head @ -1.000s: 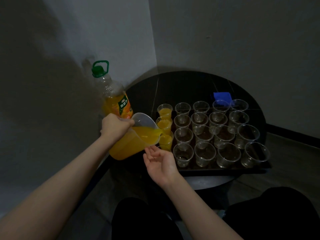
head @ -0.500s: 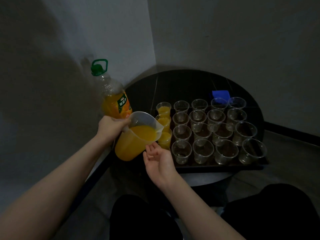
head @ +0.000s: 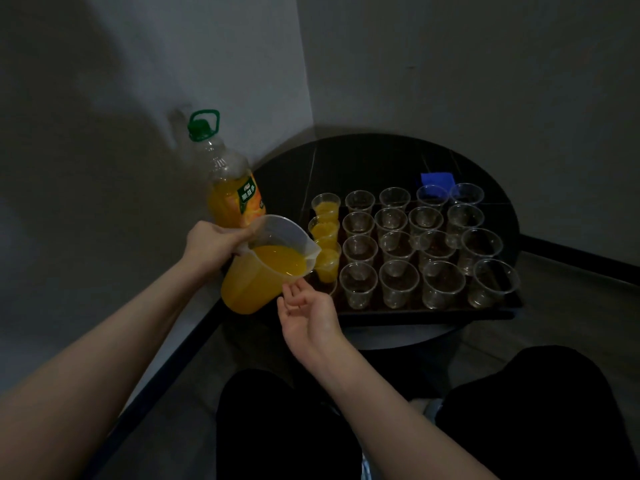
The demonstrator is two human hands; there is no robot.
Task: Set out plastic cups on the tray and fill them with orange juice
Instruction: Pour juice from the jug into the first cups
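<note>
The fingers (head: 239,236) of the left hand (head: 211,242) curl round the jug (head: 266,268) beside the tray (head: 429,311). The right hand (head: 306,308) lies loose, palm up, under it.

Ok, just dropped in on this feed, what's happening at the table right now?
A person is filling cups. The left hand holds the handle of a clear plastic jug of orange juice, tilted toward the left column of clear plastic cups on the dark tray. The right hand hangs open, palm up, just below the jug's spout. Three cups in that column hold juice; the other columns look empty. A green-capped orange juice bottle stands behind the jug.
</note>
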